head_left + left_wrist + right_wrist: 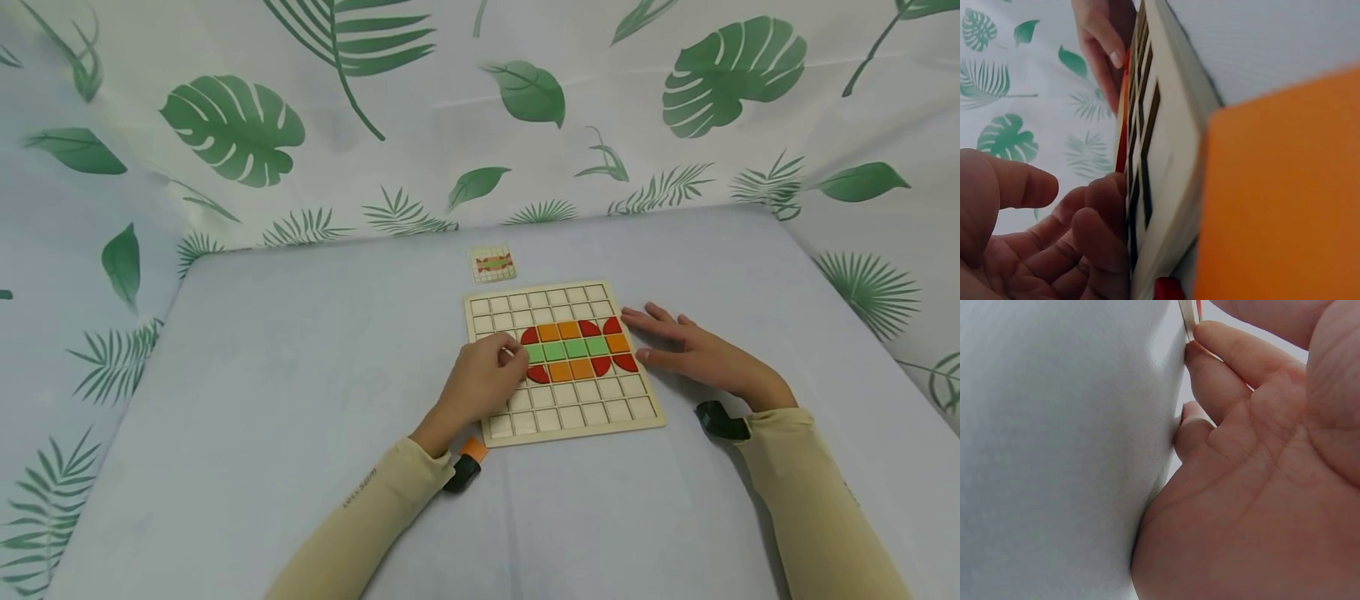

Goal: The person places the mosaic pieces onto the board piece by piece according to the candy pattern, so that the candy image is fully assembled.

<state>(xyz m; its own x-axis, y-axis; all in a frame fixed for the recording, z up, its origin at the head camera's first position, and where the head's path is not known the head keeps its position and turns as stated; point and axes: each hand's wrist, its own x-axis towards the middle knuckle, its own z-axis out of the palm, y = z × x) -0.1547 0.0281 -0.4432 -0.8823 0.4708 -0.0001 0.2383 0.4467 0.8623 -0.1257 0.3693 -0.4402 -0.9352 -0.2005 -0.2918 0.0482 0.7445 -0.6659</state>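
A wooden grid board (577, 417) lies on the table with red rounded tiles (625, 362), orange square tiles (569, 331) and green square tiles (575, 349) across its middle rows. My left hand (483, 375) reaches over the board's left side, fingertips at the leftmost green tile. In the left wrist view its fingers (1100, 237) are loosely bent against the board and the thumb (1029, 184) stands apart from them; no tile shows between. My right hand (705, 354) lies along the board's right edge, fingers extended, fingertips touching the edge.
A small pattern card (492, 263) lies beyond the board. Beside my left wrist is a loose orange square piece (474, 450), and a red piece (1168, 289) shows in the left wrist view. A leaf-print cloth (450, 100) stands behind the table.
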